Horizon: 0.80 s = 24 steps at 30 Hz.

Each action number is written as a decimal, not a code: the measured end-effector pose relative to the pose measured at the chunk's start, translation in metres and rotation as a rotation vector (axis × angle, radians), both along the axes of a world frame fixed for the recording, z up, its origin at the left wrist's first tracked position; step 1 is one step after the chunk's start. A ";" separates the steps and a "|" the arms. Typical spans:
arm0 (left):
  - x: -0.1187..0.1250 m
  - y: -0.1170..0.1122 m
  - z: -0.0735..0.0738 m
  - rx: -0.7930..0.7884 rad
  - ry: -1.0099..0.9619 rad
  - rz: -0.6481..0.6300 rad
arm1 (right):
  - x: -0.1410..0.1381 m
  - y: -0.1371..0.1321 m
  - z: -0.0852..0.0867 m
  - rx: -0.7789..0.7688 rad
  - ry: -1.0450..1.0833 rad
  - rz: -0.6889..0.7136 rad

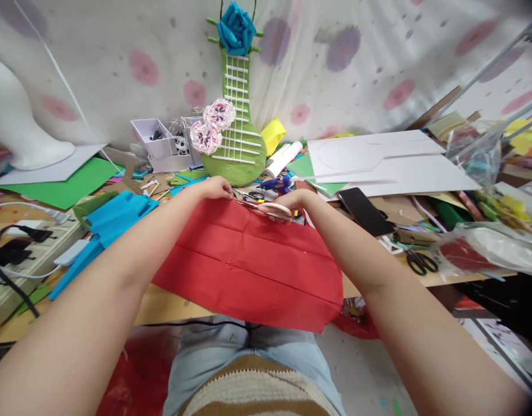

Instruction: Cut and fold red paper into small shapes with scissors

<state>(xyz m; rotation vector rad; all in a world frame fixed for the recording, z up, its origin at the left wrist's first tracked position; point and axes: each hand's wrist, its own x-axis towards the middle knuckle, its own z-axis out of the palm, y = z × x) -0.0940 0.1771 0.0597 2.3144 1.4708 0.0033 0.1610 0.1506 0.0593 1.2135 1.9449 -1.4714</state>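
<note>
A large sheet of creased red paper (257, 266) lies over the front of the table and hangs past its edge toward my lap. My left hand (220, 188) pinches the sheet's far edge between thumb and fingers. Scissors with pale handles (275, 210) are in my right hand (294, 199), their blades at the paper's far edge and pointing left toward my left hand. How far apart the blades are is hard to see.
Behind the paper stands a green guitar-shaped craft piece (237, 138) with flowers. A blue glue gun (277, 185) lies before it. To the right are a black phone (365, 211), black-handled scissors (422, 263) and white board (379, 162); on the left, blue paper (118, 216) and a power strip (53, 248).
</note>
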 end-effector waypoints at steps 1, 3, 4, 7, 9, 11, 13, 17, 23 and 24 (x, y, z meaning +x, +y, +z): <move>-0.001 0.001 0.001 -0.013 -0.013 -0.015 | -0.003 0.000 0.001 -0.010 -0.011 -0.009; -0.001 0.004 0.004 -0.038 -0.014 -0.046 | -0.009 0.000 0.004 -0.006 -0.030 -0.014; 0.000 0.005 0.007 -0.050 -0.002 -0.060 | -0.012 0.000 0.006 -0.002 -0.041 -0.016; 0.002 0.009 0.015 -0.079 0.057 -0.095 | -0.022 -0.001 0.011 0.022 -0.077 -0.008; 0.005 0.010 0.021 -0.087 0.091 -0.107 | -0.026 -0.001 0.014 0.039 -0.094 0.003; 0.007 0.011 0.025 -0.089 0.105 -0.116 | -0.030 -0.001 0.016 0.047 -0.087 0.014; 0.008 0.010 0.028 -0.090 0.106 -0.122 | -0.032 -0.001 0.016 0.050 -0.059 0.024; 0.004 0.009 0.033 -0.081 0.119 -0.140 | -0.037 0.002 0.014 0.045 -0.039 0.044; -0.020 0.007 0.035 -0.030 0.206 -0.097 | -0.045 0.005 0.010 0.037 -0.049 0.016; -0.023 0.007 0.033 -0.019 0.227 -0.099 | -0.047 0.006 0.010 0.039 -0.050 0.025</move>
